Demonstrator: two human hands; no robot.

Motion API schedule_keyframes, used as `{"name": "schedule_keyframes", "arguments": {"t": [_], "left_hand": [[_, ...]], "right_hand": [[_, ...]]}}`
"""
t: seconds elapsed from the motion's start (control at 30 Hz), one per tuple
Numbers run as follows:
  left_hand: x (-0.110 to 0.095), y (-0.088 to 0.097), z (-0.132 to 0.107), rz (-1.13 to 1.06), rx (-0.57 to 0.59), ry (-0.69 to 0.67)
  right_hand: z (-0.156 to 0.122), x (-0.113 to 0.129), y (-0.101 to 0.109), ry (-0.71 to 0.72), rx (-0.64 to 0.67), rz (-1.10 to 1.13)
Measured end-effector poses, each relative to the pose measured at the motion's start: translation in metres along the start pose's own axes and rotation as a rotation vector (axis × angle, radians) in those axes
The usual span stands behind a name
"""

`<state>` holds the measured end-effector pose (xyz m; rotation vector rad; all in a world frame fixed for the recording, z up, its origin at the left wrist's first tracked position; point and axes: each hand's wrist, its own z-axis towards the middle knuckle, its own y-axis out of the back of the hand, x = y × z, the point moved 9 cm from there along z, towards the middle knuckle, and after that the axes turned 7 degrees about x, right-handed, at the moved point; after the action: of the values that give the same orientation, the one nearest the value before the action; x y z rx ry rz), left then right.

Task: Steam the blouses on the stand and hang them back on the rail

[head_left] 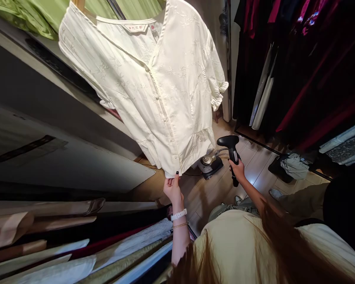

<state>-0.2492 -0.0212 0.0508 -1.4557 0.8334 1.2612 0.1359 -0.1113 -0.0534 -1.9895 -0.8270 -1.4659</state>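
Observation:
A cream short-sleeved blouse (180, 79) with a buttoned front hangs in front of me. My left hand (173, 189) pinches its bottom hem between thumb and fingers, beside the button placket. A white watch band and a thin bracelet circle that wrist. In my right hand (237, 169) is a black garment steamer head (228, 141), gripped by its handle and held to the right of the blouse, apart from the cloth. A hose leads from the steamer head toward the steamer base (210, 165) on the floor.
Green garments (91, 12) hang behind the blouse. Dark and red clothes (298, 79) fill a rack at right; more clothes (121, 244) hang at lower left. A black bag with light cloth (292, 165) lies on the wooden floor. Another person's trouser leg (301, 203) is at right.

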Motion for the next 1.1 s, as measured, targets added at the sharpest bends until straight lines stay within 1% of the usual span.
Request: {"name": "schedule_keyframes", "arguments": {"t": [0.1,0.2,0.3,0.37,0.43,0.53,0.6,0.63,0.7,0.77,0.83,0.93,1.1], "left_hand": [[0.014,-0.011,0.008,-0.066,0.038,0.032],[0.031,-0.029,0.017,-0.114,0.081,0.074],[0.051,-0.043,0.023,-0.177,0.058,0.120],[0.067,-0.050,0.022,-0.200,0.056,0.169],[0.083,-0.058,0.017,-0.197,0.101,0.245],[0.105,-0.062,0.006,-0.157,0.159,0.385],[0.109,-0.057,0.008,-0.118,0.142,0.431],[0.107,-0.054,0.013,-0.100,0.130,0.427],[0.093,-0.049,0.034,-0.047,0.100,0.369],[0.075,-0.046,0.063,0.013,0.074,0.290],[0.057,-0.047,0.094,0.061,0.051,0.225],[0.039,-0.058,0.137,0.104,0.041,0.167],[0.018,-0.079,0.197,0.183,0.023,0.101]], "right_hand": [[0.003,-0.005,0.016,-0.017,-0.057,0.070],[0.006,-0.010,0.029,-0.033,-0.105,0.125],[0.007,-0.013,0.041,-0.042,-0.145,0.168],[0.007,-0.016,0.049,-0.047,-0.163,0.192],[0.008,-0.019,0.058,-0.055,-0.175,0.213],[0.012,-0.022,0.072,-0.064,-0.201,0.239],[0.017,-0.024,0.079,-0.062,-0.222,0.254],[0.020,-0.024,0.082,-0.060,-0.230,0.259],[0.025,-0.025,0.085,-0.057,-0.244,0.262],[0.028,-0.026,0.086,-0.061,-0.251,0.260],[0.029,-0.027,0.084,-0.068,-0.249,0.260],[0.029,-0.025,0.081,-0.071,-0.237,0.271],[0.026,-0.015,0.082,-0.056,-0.243,0.301]]}}
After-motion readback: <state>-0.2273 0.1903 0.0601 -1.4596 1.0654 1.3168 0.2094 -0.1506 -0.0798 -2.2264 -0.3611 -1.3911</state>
